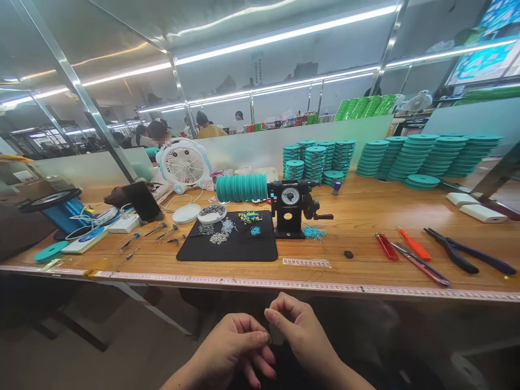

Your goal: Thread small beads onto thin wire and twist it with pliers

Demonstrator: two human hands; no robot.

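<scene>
Below the table's front edge, my left hand (239,346) has its thumb and index finger pinched together, the other fingers loosely curled. Whatever it pinches is too small to make out. Close beside it on the right, my right hand (298,330) is closed with thumb and index tips together, its hold also unclear. Beyond them lies a black mat (227,253) with colored beads (249,217), small metal parts (219,238) and blue pieces (255,231). A black winder (289,211) with a dial and crank carries a row of teal spools (241,188).
Stacks of teal spools (416,157) stand at the back right. Pliers (459,252), an orange tool (414,245) and a red cutter (387,246) lie on the right. A fan (184,163), phone (142,201) and blue wire reel (67,214) are left. People sit beyond the partition.
</scene>
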